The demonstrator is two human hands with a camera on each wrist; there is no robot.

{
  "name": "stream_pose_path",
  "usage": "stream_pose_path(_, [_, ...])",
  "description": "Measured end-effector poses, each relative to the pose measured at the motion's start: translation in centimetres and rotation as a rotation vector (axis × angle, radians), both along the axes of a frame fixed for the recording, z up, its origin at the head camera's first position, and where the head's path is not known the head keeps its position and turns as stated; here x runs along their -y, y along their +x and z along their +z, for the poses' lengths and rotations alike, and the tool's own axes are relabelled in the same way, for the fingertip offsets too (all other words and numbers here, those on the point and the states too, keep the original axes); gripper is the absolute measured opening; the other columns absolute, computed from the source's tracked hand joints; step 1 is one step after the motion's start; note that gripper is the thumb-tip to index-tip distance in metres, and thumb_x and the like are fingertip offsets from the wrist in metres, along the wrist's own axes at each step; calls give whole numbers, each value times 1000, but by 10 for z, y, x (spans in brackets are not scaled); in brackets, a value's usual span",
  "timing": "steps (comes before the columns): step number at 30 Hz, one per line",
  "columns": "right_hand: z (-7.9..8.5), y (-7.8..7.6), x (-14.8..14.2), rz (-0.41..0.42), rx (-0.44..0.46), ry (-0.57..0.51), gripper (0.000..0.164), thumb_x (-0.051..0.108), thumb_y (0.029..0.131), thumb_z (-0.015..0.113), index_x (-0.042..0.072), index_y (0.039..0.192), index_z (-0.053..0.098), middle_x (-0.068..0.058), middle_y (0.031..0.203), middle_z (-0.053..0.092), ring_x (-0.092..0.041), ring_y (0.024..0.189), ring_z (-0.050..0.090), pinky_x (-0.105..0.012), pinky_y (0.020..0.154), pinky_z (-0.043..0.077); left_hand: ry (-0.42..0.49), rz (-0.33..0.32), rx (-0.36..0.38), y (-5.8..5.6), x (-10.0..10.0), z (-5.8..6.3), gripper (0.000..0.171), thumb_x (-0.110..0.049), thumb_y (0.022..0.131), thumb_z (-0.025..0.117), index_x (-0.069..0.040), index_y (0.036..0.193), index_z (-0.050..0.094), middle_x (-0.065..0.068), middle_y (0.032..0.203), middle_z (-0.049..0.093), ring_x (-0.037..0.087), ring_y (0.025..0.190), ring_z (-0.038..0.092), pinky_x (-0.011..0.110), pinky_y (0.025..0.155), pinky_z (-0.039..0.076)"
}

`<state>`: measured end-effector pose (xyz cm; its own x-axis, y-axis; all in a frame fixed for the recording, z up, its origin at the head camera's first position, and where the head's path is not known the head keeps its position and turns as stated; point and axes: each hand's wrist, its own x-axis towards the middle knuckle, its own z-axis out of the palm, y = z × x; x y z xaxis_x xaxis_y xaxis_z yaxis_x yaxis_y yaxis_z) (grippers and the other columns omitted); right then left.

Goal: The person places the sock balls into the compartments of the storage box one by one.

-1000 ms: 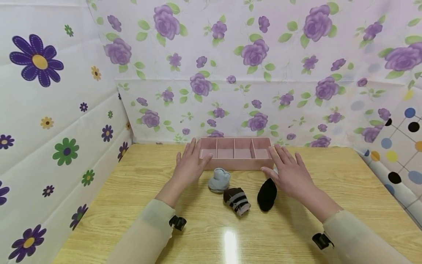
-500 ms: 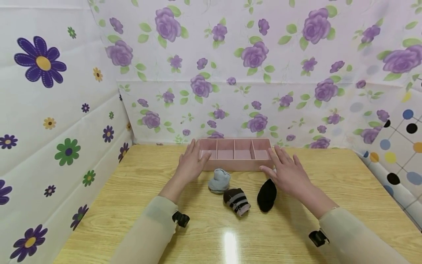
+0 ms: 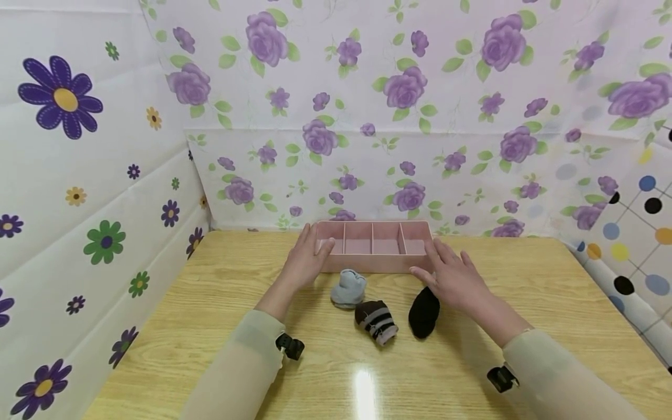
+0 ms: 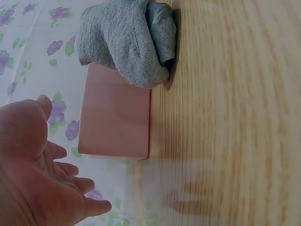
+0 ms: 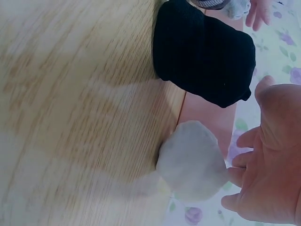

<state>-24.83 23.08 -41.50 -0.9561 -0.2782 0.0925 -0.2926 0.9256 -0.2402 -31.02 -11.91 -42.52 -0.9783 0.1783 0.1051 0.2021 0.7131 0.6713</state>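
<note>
A pink box (image 3: 373, 263) with several compartments in a row stands at the back of the table. My left hand (image 3: 305, 259), fingers extended, is at the box's left end; the left wrist view shows its palm (image 4: 37, 174) holding nothing. At the right end is my right hand (image 3: 455, 275), also with extended fingers. In front of the box lie a folded grey-blue sock (image 3: 349, 289), a striped sock (image 3: 376, 322) and a black sock (image 3: 424, 313). A rounded white bundle (image 5: 192, 161), perhaps another sock, shows below the right fingers in the right wrist view; my right hand mostly hides it from the head view.
The wooden table (image 3: 220, 291) ends at a flowered cloth backdrop (image 3: 357, 116). More patterned cloth hangs at the left (image 3: 94, 204) and a dotted cloth (image 3: 630, 245) at the right. Small black wrist cameras sit on both sleeves.
My right hand has shifted slightly left, closer to the box's right end. The left hand has barely moved at the left end. The socks and box lie as before.
</note>
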Motion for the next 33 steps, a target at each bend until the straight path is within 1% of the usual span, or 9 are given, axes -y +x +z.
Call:
stream_pose_path(6, [-2, -1, 2, 15, 9, 0, 90, 60, 116, 45, -4, 174, 18, -31, 178, 21, -50, 163, 25, -77, 129, 12, 21, -4, 37, 1, -1, 1, 89, -65, 116, 36, -8, 178, 7, 17, 185, -1, 46, 167, 13, 66, 133, 16])
stream_pose_path(10, [-6, -3, 1, 34, 0, -4, 90, 60, 116, 45, -6, 172, 21, -33, 176, 23, -51, 161, 27, -77, 128, 13, 29, -5, 47, 1, -1, 1, 89, -65, 116, 37, -9, 178, 7, 17, 185, -1, 45, 167, 12, 65, 133, 16])
stream_pose_path(14, [-10, -6, -1, 43, -4, -6, 89, 58, 116, 46, -8, 171, 24, -34, 176, 24, -52, 161, 27, -77, 128, 14, 34, -13, 47, -1, 1, -2, 89, -64, 116, 36, -7, 178, 5, 20, 184, 0, 44, 167, 10, 64, 134, 15])
stream_pose_path(15, [-7, -4, 0, 38, 3, -4, 88, 57, 116, 47, -9, 171, 24, -33, 176, 24, -51, 161, 27, -77, 128, 14, 35, -13, 46, -2, 1, -3, 89, -64, 116, 36, -7, 178, 5, 20, 184, 0, 44, 167, 10, 63, 134, 14])
stream_pose_path(18, [-7, -3, 1, 41, 7, -5, 88, 56, 117, 48, -10, 170, 25, -34, 176, 24, -52, 161, 28, -76, 129, 14, 38, -14, 45, -3, 3, -6, 89, -63, 117, 36, -6, 178, 5, 21, 184, 2, 42, 168, 9, 63, 134, 13])
stream_pose_path(20, [-2, 1, 4, 45, 6, 1, 87, 55, 117, 48, -11, 170, 26, -35, 175, 25, -53, 160, 29, -76, 128, 15, 41, -15, 45, -4, 4, -9, 89, -63, 117, 36, -5, 177, 5, 22, 184, 2, 41, 168, 9, 61, 135, 13])
stream_pose_path(24, [-1, 4, 7, 47, 10, 7, 86, 56, 117, 47, -10, 169, 28, -34, 175, 25, -51, 160, 30, -74, 129, 16, 48, -22, 42, -5, 4, -13, 90, -62, 117, 36, -3, 177, 5, 23, 183, 2, 40, 169, 8, 58, 136, 13])
stream_pose_path(29, [-2, 8, 8, 50, 9, 3, 85, 55, 117, 48, -10, 168, 30, -34, 175, 26, -50, 160, 30, -74, 129, 16, 73, -19, 42, -6, 4, -14, 89, -59, 118, 37, 0, 176, 6, 24, 183, 3, 39, 169, 7, 55, 136, 12])
stream_pose_path(33, [-2, 8, 10, 63, 3, -1, 85, 55, 117, 48, -10, 168, 31, -33, 175, 27, -50, 160, 30, -74, 129, 15, 92, -10, 46, -7, 3, -13, 86, -57, 119, 37, -1, 176, 5, 24, 183, 3, 39, 169, 7, 55, 136, 11])
